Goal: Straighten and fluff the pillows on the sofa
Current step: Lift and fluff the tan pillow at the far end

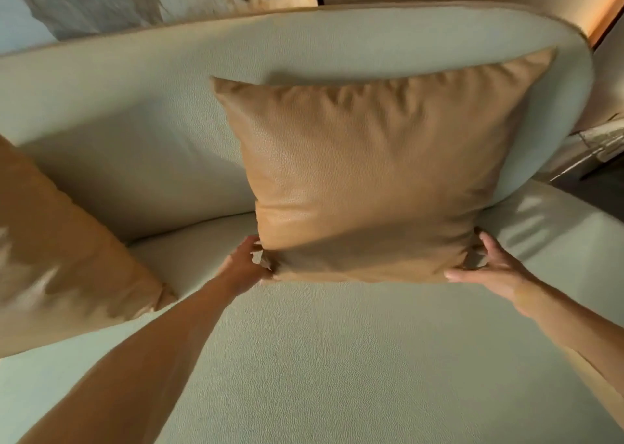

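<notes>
Head view: square tan pillow (368, 180), pebbled leather-like skin, stands upright at frame centre on the pale grained sofa (304, 359), leaning against its rounded backrest. My left hand (244, 266) pinches its lower left corner; my right hand (489, 268) grips the lower right corner. Second tan pillow (60, 251) lies at left edge, blurred.

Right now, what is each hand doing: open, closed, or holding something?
Left hand: pinching the lower left corner of the tan leather pillow.
Right hand: gripping the pillow's lower right corner.
</notes>
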The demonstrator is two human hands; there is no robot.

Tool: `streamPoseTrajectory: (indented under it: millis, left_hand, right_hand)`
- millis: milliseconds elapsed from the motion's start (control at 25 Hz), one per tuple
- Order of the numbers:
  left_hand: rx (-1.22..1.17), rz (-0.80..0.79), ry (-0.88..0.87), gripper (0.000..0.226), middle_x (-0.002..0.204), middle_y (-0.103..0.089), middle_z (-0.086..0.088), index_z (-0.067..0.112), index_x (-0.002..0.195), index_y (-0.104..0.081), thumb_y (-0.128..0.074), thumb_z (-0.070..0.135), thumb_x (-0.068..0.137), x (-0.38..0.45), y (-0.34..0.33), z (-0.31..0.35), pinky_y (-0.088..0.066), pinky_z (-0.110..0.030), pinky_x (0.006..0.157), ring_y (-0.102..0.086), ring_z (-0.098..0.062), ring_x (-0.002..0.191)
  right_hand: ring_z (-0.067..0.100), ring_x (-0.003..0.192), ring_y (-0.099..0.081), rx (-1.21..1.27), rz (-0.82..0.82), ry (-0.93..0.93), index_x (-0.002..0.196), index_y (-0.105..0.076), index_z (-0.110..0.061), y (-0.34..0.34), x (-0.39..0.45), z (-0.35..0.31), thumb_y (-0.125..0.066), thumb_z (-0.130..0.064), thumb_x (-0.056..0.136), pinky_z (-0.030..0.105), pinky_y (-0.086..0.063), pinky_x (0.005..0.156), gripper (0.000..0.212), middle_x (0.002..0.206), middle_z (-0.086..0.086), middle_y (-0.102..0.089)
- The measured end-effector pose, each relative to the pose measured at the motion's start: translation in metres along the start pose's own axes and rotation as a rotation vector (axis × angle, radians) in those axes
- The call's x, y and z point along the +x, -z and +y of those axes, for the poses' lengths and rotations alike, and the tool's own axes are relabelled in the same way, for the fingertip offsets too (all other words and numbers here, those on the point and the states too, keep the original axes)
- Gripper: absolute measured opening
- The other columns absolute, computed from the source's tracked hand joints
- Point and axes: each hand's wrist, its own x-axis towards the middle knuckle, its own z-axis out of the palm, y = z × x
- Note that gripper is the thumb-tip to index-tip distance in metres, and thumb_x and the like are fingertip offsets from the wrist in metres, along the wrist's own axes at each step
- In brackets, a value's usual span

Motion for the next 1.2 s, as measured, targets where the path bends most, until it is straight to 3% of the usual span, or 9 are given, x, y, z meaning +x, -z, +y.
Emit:
streamPoseTrajectory:
  millis: [80,160,280,360,480,720,1000,1200]
  left_hand:
    - [-0.231,-0.181,-0.037,0.095,0.123,-0.057,0.02,0.043,0.134,-0.041,-0.091,0.013,0.059,-0.016,0.02,0.03,-0.034,-0.035,0.097,-0.05,-0.012,0.117]
    - [-0.406,-0.225,-0.068,0.102,0.124,-0.058,0.021,0.057,0.128,-0.04,-0.096,0.026,0.048,-0.022,0.038,0.067,-0.043,-0.04,0.093,-0.055,-0.009,0.115]
    - [-0.53,-0.161,-0.07,0.104,0.128,-0.054,0.015,0.059,0.122,-0.038,-0.097,0.03,0.042,-0.028,0.057,0.114,-0.053,-0.052,0.086,-0.058,-0.017,0.114]
    - [-0.504,-0.104,-0.081,0.117,0.13,-0.049,0.013,0.057,0.133,-0.028,-0.097,0.028,0.042,-0.034,0.064,0.124,-0.055,-0.052,0.084,-0.056,-0.019,0.115]
    - [-0.478,-0.022,-0.105,0.116,0.131,-0.049,0.009,0.053,0.132,-0.026,-0.096,0.03,0.043,-0.041,0.073,0.124,-0.057,-0.041,0.073,-0.056,-0.02,0.113]
    - [-0.405,-0.001,-0.107,0.104,0.129,-0.048,0.003,0.048,0.133,-0.026,-0.093,0.029,0.056,-0.042,0.073,0.123,-0.058,-0.039,0.067,-0.056,-0.023,0.112]
    - [-0.378,0.006,-0.1,0.105,0.119,-0.05,0.006,0.051,0.136,-0.02,-0.091,0.029,0.062,-0.044,0.074,0.125,-0.055,-0.041,0.067,-0.055,-0.017,0.087]
    - [-0.371,-0.008,-0.102,0.11,0.121,-0.046,0.009,0.057,0.137,-0.015,-0.091,0.032,0.062,-0.044,0.066,0.125,-0.058,-0.041,0.069,-0.055,-0.017,0.095]
  right_hand:
    - [0.017,0.134,-0.041,0.311,-0.06,0.042,0.148,-0.017,-0.048,0.027,-0.016,-0.031,-0.092,-0.036,0.051,0.047,-0.034,0.108,0.123,0.149,-0.007,-0.039]
    - [0.009,0.123,-0.051,0.522,-0.141,0.134,0.134,-0.035,-0.06,0.046,-0.028,-0.065,-0.092,-0.033,0.047,0.053,-0.041,0.1,0.107,0.136,-0.019,-0.051]
    - [0.01,0.116,-0.058,0.614,-0.17,0.169,0.11,-0.057,-0.053,0.057,-0.05,-0.103,-0.091,-0.025,0.047,0.061,-0.045,0.096,0.077,0.128,-0.015,-0.061]
    - [0.017,0.118,-0.057,0.632,-0.137,0.158,0.111,-0.057,-0.043,0.055,-0.061,-0.114,-0.088,-0.021,0.051,0.064,-0.045,0.095,0.071,0.132,-0.006,-0.059]
    - [0.022,0.123,-0.053,0.648,-0.108,0.141,0.126,-0.051,-0.033,0.052,-0.065,-0.126,-0.085,-0.016,0.061,0.063,-0.048,0.093,0.076,0.136,-0.002,-0.053]
    - [0.026,0.128,-0.048,0.566,-0.084,0.112,0.135,-0.044,-0.029,0.039,-0.064,-0.125,-0.081,-0.019,0.074,0.06,-0.048,0.09,0.072,0.137,0.0,-0.053]
    - [0.028,0.123,-0.045,0.488,-0.1,0.082,0.129,-0.045,-0.035,0.049,-0.069,-0.127,-0.083,-0.031,0.065,0.061,-0.043,0.092,0.074,0.118,-0.011,-0.059]
    - [0.037,0.132,-0.043,0.442,-0.084,0.032,0.141,-0.035,-0.032,0.048,-0.063,-0.124,-0.082,-0.033,0.068,0.064,-0.04,0.097,0.086,0.143,-0.002,-0.048]
